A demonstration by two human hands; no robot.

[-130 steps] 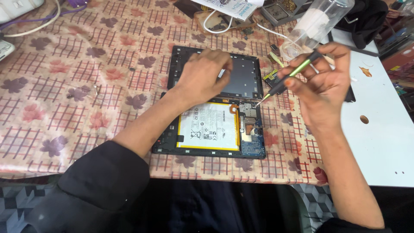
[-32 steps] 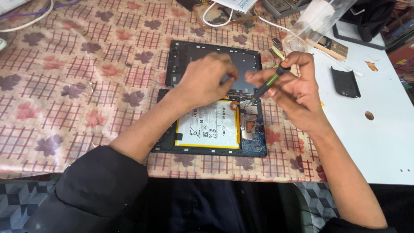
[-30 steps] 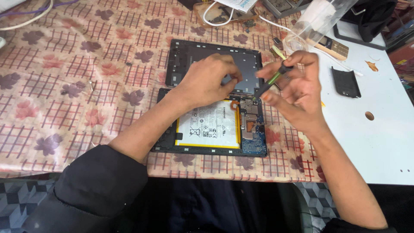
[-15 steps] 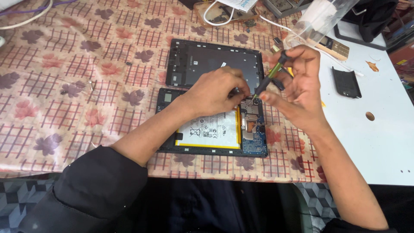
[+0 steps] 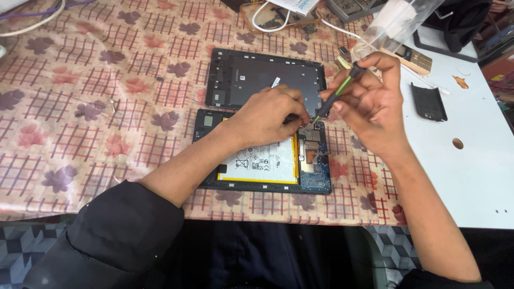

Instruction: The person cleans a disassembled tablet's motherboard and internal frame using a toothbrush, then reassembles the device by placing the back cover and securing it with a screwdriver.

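An opened tablet (image 5: 313, 176) lies on the patterned cloth, showing a white battery (image 5: 262, 160) with a yellow edge and a blue circuit board. Its dark back cover (image 5: 251, 80) lies just beyond it. My left hand (image 5: 267, 115) rests on the tablet's upper edge, fingers curled down beside the board. My right hand (image 5: 369, 104) grips a green-and-black screwdriver (image 5: 336, 95), whose tip points down at the board's top right corner next to my left fingers.
A small black phone cover (image 5: 427, 101) lies on the white table surface (image 5: 471, 160) at the right. White cables (image 5: 267, 16), a clear plastic bag (image 5: 396, 24) and small parts crowd the far edge. The floral tablecloth (image 5: 80, 107) stretches to the left.
My left hand slid down from the back cover onto the open tablet. My right hand brought the screwdriver tip down to the board's top corner.
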